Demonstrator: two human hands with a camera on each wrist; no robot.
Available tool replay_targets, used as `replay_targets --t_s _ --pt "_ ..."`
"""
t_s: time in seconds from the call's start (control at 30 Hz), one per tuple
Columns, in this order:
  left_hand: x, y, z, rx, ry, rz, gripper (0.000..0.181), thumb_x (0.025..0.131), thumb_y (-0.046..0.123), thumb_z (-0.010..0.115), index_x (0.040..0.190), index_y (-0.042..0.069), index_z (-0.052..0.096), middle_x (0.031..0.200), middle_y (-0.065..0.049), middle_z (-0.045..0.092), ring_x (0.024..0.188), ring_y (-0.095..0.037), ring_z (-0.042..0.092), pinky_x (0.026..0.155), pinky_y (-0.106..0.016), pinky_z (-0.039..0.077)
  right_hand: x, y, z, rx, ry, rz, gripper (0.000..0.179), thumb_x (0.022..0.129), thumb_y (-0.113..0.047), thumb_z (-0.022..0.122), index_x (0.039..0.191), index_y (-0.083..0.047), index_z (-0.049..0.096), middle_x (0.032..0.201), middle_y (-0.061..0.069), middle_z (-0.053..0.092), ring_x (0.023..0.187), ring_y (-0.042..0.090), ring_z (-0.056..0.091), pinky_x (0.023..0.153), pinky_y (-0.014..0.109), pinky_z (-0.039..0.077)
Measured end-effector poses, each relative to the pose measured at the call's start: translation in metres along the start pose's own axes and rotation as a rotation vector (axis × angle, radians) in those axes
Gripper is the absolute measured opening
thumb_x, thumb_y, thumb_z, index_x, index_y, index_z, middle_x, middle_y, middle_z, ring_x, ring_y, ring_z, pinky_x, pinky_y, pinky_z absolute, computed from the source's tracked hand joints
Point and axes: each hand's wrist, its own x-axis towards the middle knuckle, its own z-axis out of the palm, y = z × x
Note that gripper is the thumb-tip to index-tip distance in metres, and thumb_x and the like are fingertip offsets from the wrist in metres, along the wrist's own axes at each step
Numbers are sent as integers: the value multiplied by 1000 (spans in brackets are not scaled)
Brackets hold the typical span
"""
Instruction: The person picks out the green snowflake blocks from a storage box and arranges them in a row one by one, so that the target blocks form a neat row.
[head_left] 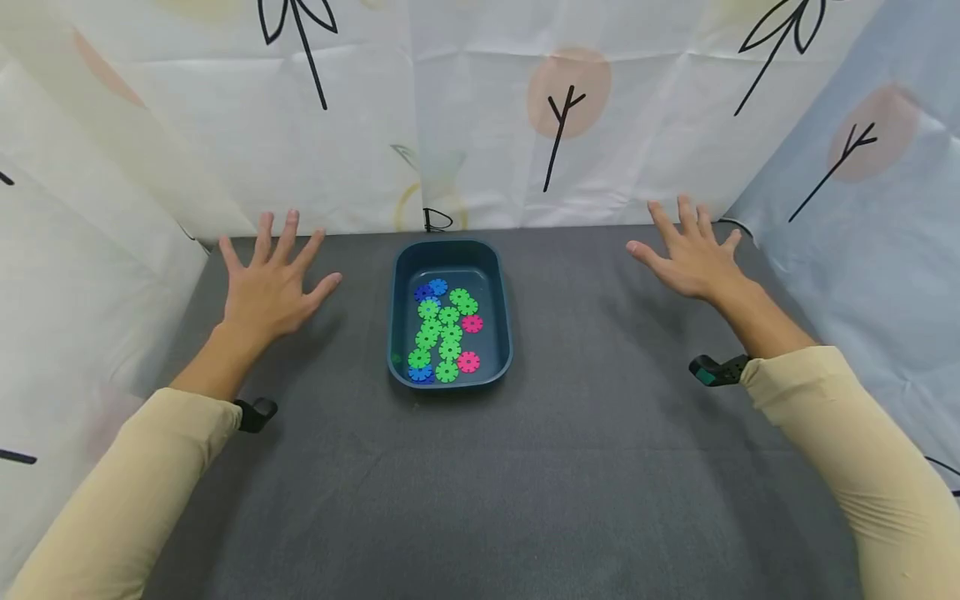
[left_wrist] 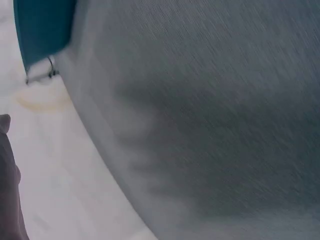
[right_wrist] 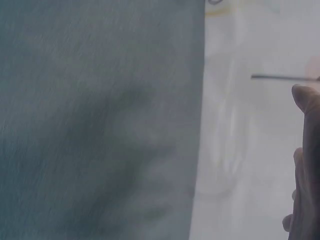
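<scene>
A dark blue tray [head_left: 495, 367] lies near the back middle of the grey table, with flat notched plastic discs in it. Most of these are green discs [head_left: 450, 333]; a pair of pink discs [head_left: 472, 323] and several blue discs [head_left: 424, 292] lie among them. To the tray's left, my left hand [head_left: 266, 287] hovers with its fingers spread, holding nothing. My right hand [head_left: 693, 258] hovers well to the right of the tray, fingers spread too. In the left wrist view part of the tray [left_wrist: 45, 30] shows at the top left.
The grey table [head_left: 480, 500] ends at the back against a white cloth [head_left: 480, 108] printed with leaf and twig drawings. More cloth hangs at the left and right sides. Each wrist carries a small black device [head_left: 716, 371]. Both hands cast soft shadows on the table.
</scene>
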Motion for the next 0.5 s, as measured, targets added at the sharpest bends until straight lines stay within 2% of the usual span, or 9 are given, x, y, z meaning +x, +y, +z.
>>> replay_targets --t_s 0.23,0.37,0.5 --pt "6 33 0 22 0 147 74 100 58 44 160 21 23 168 -8 1 153 -29 -10 110 -75 -1 -2 -33 -3 38 -49 -94 84 97 -72 25 160 -27 -7 163 11 -25 147 41 -22 99 82 -12" --pt "9 45 4 22 -49 210 74 100 60 44 160 21 25 168 -9 5 153 -31 -7 112 -72 3 -3 -50 -4 69 -64 -158 81 99 -70 28 161 -28 -4 164 8 -21 150 38 -18 103 79 -10" --pt "11 53 7 18 -132 263 76 99 62 44 160 21 24 167 -10 5 153 -32 -5 114 -70 6 -4 -66 -2 130 -81 -221 78 101 -66 28 161 -26 -2 165 8 -19 150 37 -15 110 73 -6"
